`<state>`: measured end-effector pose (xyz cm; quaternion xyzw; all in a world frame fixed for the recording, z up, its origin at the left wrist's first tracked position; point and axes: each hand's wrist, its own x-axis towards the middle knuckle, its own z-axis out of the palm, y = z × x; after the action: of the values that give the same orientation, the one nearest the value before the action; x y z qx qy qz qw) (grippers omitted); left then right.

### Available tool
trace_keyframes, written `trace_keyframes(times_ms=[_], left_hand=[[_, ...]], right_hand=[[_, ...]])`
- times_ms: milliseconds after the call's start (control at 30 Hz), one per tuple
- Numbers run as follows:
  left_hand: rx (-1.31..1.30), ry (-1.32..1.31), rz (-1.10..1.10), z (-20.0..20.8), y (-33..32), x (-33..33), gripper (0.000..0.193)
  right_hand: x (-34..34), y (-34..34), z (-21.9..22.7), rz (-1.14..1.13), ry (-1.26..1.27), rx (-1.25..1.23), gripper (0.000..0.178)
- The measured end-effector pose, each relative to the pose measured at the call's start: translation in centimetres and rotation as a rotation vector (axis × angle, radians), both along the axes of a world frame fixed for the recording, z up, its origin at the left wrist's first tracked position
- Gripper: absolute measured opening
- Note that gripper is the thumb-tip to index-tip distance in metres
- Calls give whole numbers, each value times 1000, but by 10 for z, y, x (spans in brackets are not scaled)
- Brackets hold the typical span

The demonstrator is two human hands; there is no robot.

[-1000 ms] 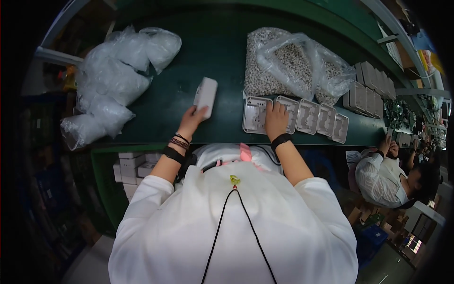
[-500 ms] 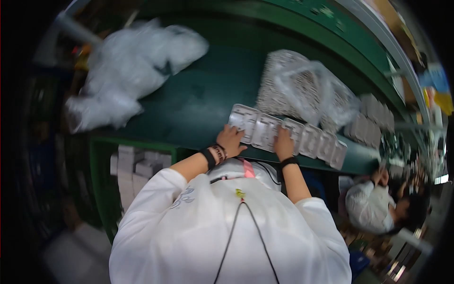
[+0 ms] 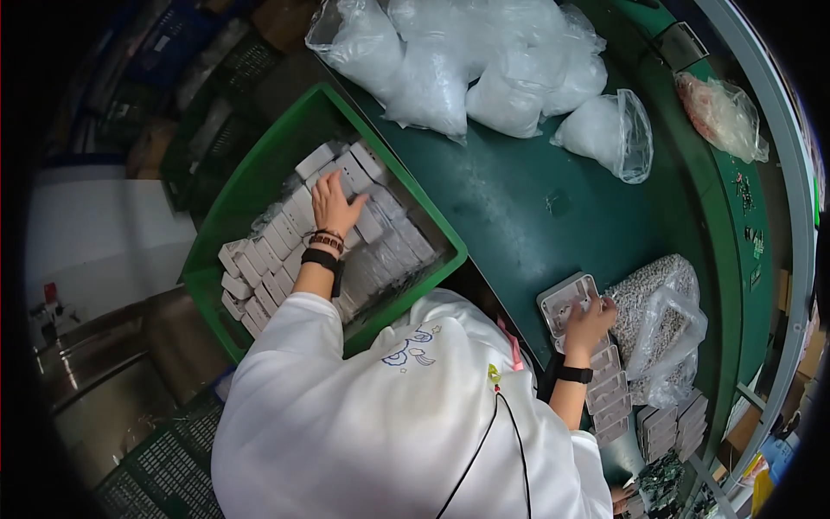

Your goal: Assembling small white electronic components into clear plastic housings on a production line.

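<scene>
My left hand (image 3: 337,208) reaches into a green crate (image 3: 450,251), fingers spread over white rectangular plastic casings (image 3: 290,229) packed in rows. Some casings beside it lie under clear plastic wrap (image 3: 393,246). On the green workbench, my right hand (image 3: 590,327) rests over the upper part of a row of pale, open-topped plastic shells (image 3: 608,394). Its fingers are slightly bent and apart, by the end shell (image 3: 562,301), which holds small parts too fine to make out. I see nothing clearly held in either hand.
An open clear bag of small pale pieces (image 3: 661,303) lies right of the shells, near stacked shells (image 3: 670,426). Several bags with whitish contents (image 3: 432,82) cover the bench's far side. Another person's hand (image 3: 622,497) shows at the lower right. Dark crates (image 3: 164,458) stand lower left.
The view has swung left, bringing the crate into full sight. My left hand has left the row of shells and gone into the crate; my right hand stays at the shells.
</scene>
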<state>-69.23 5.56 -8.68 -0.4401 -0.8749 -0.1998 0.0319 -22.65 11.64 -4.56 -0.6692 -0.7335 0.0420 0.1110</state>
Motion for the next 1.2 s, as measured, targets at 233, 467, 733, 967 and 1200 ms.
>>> trace_keyframes(times_ms=[233, 467, 733, 967, 1200], left_hand=[[-357, -56, -259, -40, -57, 19, 96], [-369, -55, -234, -30, -26, 33, 95], [392, -514, -220, 69, 3, 20, 91], [870, -1958, -92, 122, 54, 80, 79], [332, -2790, -387, 110, 69, 180, 73]], right_hand=[[-73, -5, 24, 212, 76, -94, 33], [-72, -15, 16, 190, 40, -202, 33], [-125, -2, 64, 366, 319, -349, 35], [-165, 7, 120, 731, 584, -122, 60], [-130, 16, 127, 428, 686, 249, 64]])
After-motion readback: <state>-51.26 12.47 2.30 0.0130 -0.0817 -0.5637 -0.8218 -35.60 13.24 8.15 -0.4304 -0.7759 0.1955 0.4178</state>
